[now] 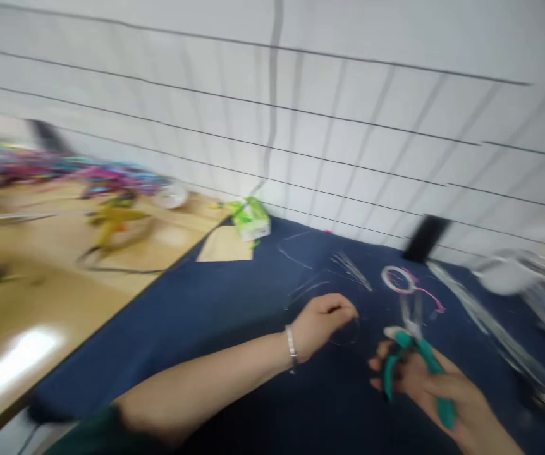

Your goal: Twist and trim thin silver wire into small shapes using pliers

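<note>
My left hand (324,325), with a bracelet at the wrist, is closed in a pinch above the dark blue cloth (253,303). A thin wire (355,335) curves down from its fingertips, faint and blurred. To the right, my right hand (424,379) grips pliers (412,332) with teal handles. Their handles are spread and the jaws point away from me, parted. Just beyond the jaws lies a white ring (398,279) with pink cord around it. A bundle of short wires (352,270) rests on the cloth past my left hand.
A green and white box (251,219) stands on a beige sheet (225,244) near the wall. On the wooden table at left are a yellow glue gun (116,221) and a colourful pile (111,174). Long clear strips (485,316) and a black object (425,238) lie at right.
</note>
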`<state>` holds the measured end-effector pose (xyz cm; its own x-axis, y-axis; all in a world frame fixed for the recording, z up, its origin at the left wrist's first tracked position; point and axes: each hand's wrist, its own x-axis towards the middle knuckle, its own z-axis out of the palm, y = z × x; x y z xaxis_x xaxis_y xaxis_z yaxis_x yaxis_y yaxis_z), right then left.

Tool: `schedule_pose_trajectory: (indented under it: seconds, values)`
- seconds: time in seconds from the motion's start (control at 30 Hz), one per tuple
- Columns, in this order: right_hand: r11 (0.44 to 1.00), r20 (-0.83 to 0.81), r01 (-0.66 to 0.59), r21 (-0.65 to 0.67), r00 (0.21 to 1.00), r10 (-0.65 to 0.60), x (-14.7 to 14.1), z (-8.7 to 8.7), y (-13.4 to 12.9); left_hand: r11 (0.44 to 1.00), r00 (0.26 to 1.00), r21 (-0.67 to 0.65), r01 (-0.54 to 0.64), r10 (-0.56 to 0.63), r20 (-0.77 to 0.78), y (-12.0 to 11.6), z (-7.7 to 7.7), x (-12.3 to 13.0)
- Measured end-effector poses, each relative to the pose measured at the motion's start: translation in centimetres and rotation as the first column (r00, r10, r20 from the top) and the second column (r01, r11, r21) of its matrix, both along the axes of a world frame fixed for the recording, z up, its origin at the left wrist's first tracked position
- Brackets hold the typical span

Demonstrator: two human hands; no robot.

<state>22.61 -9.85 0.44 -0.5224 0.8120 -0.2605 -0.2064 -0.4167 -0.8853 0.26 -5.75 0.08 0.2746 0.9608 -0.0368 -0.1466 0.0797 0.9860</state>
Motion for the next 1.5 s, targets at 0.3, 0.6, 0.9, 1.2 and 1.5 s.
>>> schedule_pose_trajectory:
  seconds: [0.3,0.6,0.9,1.2,1.5]
  values:
    - [0.982,0.078,-0.136,0.133,0.989,0.127,0.2,-0.1,1.0,0.985,0.984,-0.061,0.16,-0.164,-0.067,-0.2,-0.3,1.0]
    - [0.572,0.727,-0.448,0.687,0.45,-0.519,-1.0,0.9,1.1,0.991,0.988,0.039,0.129,-0.125,-0.091,-0.7,0.5,1.1]
    - [0.472,0.696,-0.536,0.7,0.363,-0.62,-1.3,0.4,1.1,0.973,0.974,0.181,0.143,-0.106,-0.198,-0.3,0.1,1.3]
    - [0.968,0.308,-0.041,0.246,0.951,-0.038,0.2,0.3,1.6,0.985,0.968,0.108,0.135,-0.108,-0.227,-0.4,-0.1,1.2]
    - [0.949,-0.162,-0.31,-0.057,0.941,0.297,-1.2,-1.1,1.6,0.967,0.967,0.028,0.255,-0.255,0.005,-0.9,0.7,1.3]
